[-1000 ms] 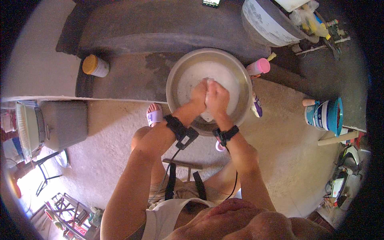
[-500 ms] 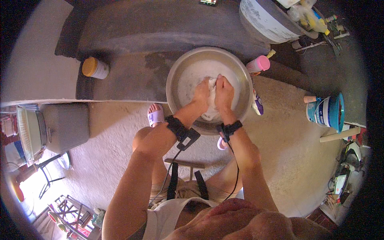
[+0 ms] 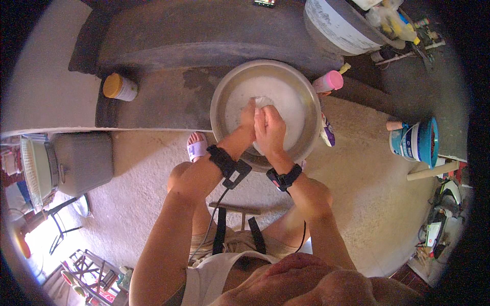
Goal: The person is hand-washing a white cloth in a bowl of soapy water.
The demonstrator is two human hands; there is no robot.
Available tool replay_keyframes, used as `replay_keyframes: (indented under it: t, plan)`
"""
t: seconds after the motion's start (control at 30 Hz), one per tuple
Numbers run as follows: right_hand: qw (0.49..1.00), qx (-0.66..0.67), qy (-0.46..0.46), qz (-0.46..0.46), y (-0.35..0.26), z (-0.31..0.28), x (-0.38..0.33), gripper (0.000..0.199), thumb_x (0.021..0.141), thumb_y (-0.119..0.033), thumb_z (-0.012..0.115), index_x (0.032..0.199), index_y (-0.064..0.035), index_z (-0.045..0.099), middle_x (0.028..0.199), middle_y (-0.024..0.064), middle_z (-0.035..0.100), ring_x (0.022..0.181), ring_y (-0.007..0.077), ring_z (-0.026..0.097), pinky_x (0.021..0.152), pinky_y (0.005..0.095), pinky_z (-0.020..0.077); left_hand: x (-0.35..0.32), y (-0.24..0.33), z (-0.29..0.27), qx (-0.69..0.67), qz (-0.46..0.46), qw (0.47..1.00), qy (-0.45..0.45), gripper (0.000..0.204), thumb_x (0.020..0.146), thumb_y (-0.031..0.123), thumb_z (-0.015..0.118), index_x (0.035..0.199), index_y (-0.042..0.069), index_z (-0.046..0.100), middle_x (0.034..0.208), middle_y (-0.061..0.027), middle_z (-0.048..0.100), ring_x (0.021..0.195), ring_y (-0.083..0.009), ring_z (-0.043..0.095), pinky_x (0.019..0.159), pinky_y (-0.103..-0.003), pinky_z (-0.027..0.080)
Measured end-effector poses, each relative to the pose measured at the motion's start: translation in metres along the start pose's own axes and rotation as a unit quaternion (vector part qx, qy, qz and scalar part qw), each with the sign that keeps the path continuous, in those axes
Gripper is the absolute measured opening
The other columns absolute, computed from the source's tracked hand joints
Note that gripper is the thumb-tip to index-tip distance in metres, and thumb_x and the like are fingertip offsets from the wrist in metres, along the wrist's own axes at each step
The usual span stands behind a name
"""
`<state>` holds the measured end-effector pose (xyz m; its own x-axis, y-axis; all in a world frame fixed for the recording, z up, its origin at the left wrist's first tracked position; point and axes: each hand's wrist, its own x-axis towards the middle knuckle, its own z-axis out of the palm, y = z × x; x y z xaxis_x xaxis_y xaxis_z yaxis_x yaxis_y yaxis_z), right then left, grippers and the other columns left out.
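Observation:
A round metal basin (image 3: 217,99) holds whitish, sudsy water (image 3: 289,104). Inside it, my two hands are pressed close together around a wet white cloth (image 3: 264,100). My left hand (image 3: 247,120) is closed on the cloth, its fingers partly hidden. Against it, my right hand (image 3: 270,128) is wrapped round the same cloth, knuckles up. Part of the cloth shows beyond the fingertips; the rest is covered by my hands. Both wrists wear black straps with small devices and cables.
Right of the basin stand a pink-lidded container (image 3: 329,81) and a purple-and-white packet (image 3: 327,133). A yellow-lidded tub (image 3: 119,87) sits on the dark ledge at left. Farther right is a blue bucket (image 3: 414,143); a large pale tub (image 3: 339,28) stands behind.
My right hand has moved left and rolled over against my left hand, which has also shifted slightly left. The cloth is now bunched between them and less of it shows.

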<state>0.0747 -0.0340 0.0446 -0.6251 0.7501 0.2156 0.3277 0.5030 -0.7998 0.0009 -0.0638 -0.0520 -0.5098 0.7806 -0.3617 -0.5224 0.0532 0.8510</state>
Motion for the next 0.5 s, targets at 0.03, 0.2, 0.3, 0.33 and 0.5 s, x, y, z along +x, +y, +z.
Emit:
replay_keyframes:
  t: [0.03,0.2,0.3,0.33,0.5]
  plan:
    - [1.000,-0.019,0.008,0.015,0.021,-0.015,-0.001,0.021,0.086,-0.025,0.054,0.084,-0.0050,0.052,0.079,0.0171,0.058,0.068,0.0369,0.057,0.061,0.0424,0.0440,-0.016,0.019,0.035,0.177,0.029,0.983,0.033,0.047,0.089,0.046,0.041,0.109,0.006,0.054,0.092,-0.0127,0.063,0.082,-0.0266,0.060,0.073,-0.036,0.048]
    - [0.990,-0.024,0.111,0.086,0.056,-0.045,0.032,0.025,0.088,-0.029,0.052,0.085,-0.0046,0.055,0.083,0.0136,0.058,0.077,0.0307,0.057,0.070,0.0402,0.0439,-0.035,0.057,0.058,0.191,0.147,0.970,-0.003,0.047,0.082,0.023,0.052,0.123,0.003,0.040,0.110,-0.0180,0.053,0.100,-0.0322,0.053,0.088,-0.039,0.041]
    - [0.992,-0.041,0.070,0.098,0.051,-0.055,0.039,0.029,0.089,-0.032,0.052,0.088,-0.0045,0.058,0.090,0.0117,0.060,0.081,0.0281,0.057,0.073,0.0383,0.0439,-0.027,0.053,0.044,0.082,0.191,0.977,-0.051,0.062,0.077,0.007,0.058,0.132,0.000,0.031,0.122,-0.0230,0.047,0.112,-0.0373,0.048,0.098,-0.041,0.037]
    - [0.992,0.079,0.032,0.089,0.053,-0.052,0.040,0.032,0.085,-0.035,0.057,0.090,-0.0045,0.060,0.093,0.0119,0.060,0.088,0.0284,0.057,0.076,0.0366,0.0441,-0.012,0.044,0.028,0.028,0.132,0.991,-0.019,0.059,0.077,0.006,0.058,0.130,0.000,0.034,0.120,-0.0213,0.050,0.108,-0.0360,0.051,0.095,-0.041,0.040]
    - [0.971,-0.134,-0.195,-0.041,0.041,-0.079,0.036,0.035,0.079,-0.033,0.064,0.092,-0.0015,0.059,0.091,0.0161,0.060,0.084,0.0287,0.059,0.074,0.0376,0.0455,0.004,0.034,0.013,0.074,0.207,0.974,0.049,0.037,0.087,0.035,0.054,0.110,0.006,0.050,0.096,-0.0068,0.056,0.085,-0.0160,0.056,0.071,-0.034,0.047]
